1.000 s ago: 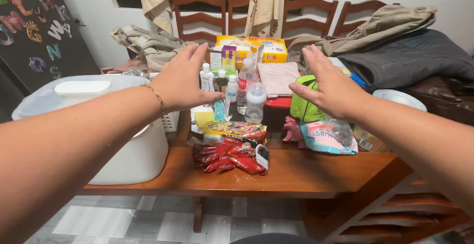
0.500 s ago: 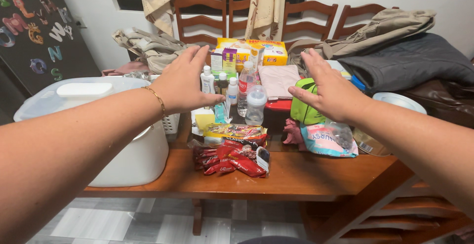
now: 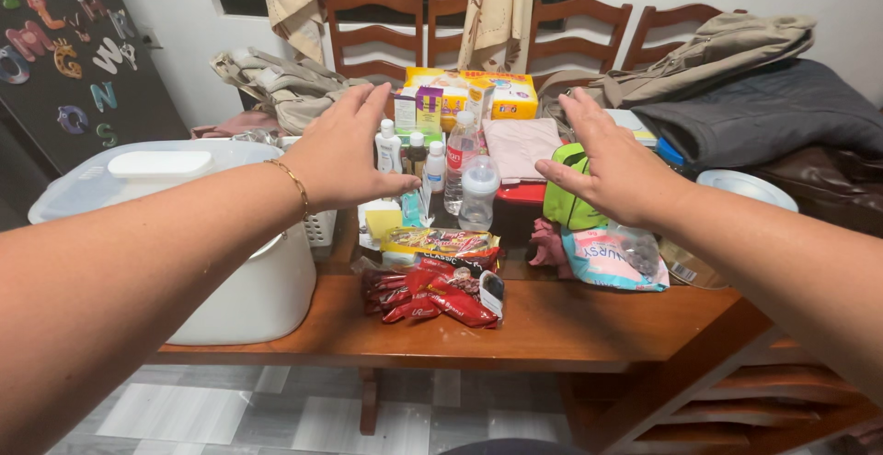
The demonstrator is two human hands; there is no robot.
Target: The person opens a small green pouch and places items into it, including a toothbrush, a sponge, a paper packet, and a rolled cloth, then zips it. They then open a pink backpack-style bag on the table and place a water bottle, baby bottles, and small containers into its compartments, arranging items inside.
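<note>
Left hand (image 3: 345, 151) and right hand (image 3: 612, 165) spread open, empty, flanking baby bottle (image 3: 478, 193). Judgement: close inward evenly, avoid tipping neighbouring small bottles (image 3: 409, 151).

1 head camera looks forward and down, near the wooden table (image 3: 552, 326).

My left hand (image 3: 345, 151) hovers above the table's (image 3: 570, 326) left half, my right hand (image 3: 612, 165) above its right half, the bottles (image 3: 464, 174) between them. The snack packets (image 3: 432, 285) lie nearer the front edge; the lidded bin (image 3: 184, 225) stands at the left edge.
</note>
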